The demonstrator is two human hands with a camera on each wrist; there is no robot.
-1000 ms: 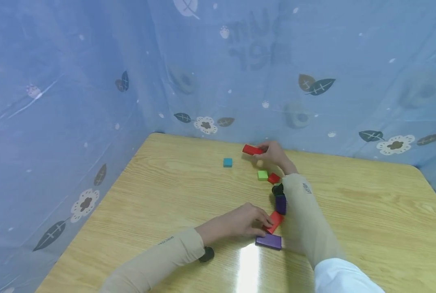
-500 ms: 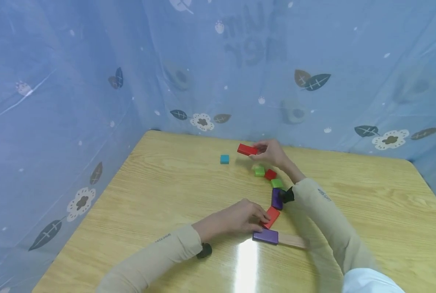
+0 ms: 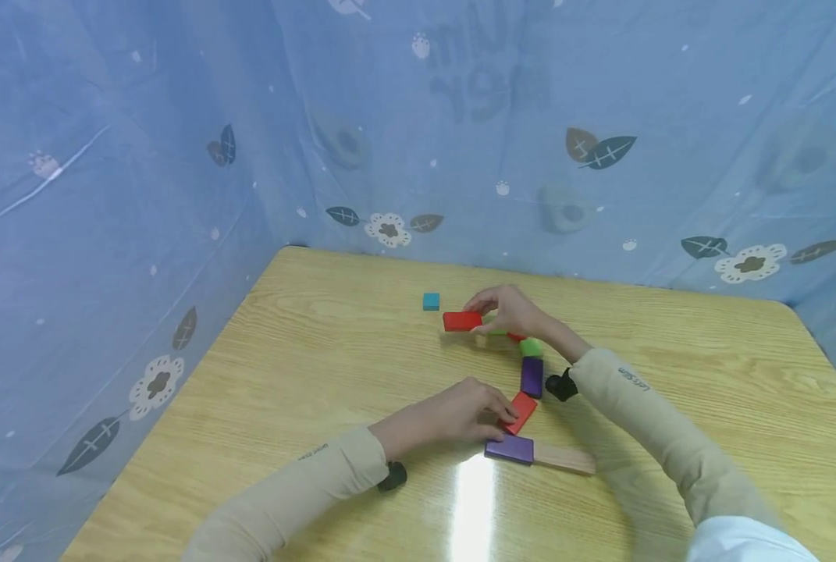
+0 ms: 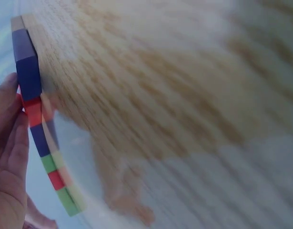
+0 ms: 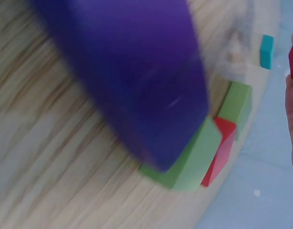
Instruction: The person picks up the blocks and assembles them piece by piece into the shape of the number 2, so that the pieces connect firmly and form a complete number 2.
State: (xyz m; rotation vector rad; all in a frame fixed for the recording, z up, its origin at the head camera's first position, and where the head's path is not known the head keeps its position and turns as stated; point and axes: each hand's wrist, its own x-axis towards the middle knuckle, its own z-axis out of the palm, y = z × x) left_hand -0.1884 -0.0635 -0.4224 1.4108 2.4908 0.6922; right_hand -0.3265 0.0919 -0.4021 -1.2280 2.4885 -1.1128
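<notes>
My right hand (image 3: pixel 512 311) pinches one end of a red block (image 3: pixel 463 321), held just above the table near the far end of a curved row. That hand partly covers a green block and a small red block of the row. Nearer me in the row lie another green block (image 3: pixel 531 348), a purple block (image 3: pixel 532 377) and a long red block (image 3: pixel 521 412). My left hand (image 3: pixel 460 411) holds this long red block at its near end between thumb and fingers. Its thumb tip is right at the second purple block (image 3: pixel 509 449).
A plain wooden block (image 3: pixel 563 459) extends the row to the right at the near end. A small blue block (image 3: pixel 431 301) lies apart at the back. Black wrist cameras (image 3: pixel 561 385) hang below both sleeves. A blue patterned curtain (image 3: pixel 502 156) stands behind the table (image 3: pixel 319 336).
My right hand has brought the red block down and towards me, from the table's back to beside the far green block. The right forearm has swung right, uncovering the wooden block. The left hand stays put.
</notes>
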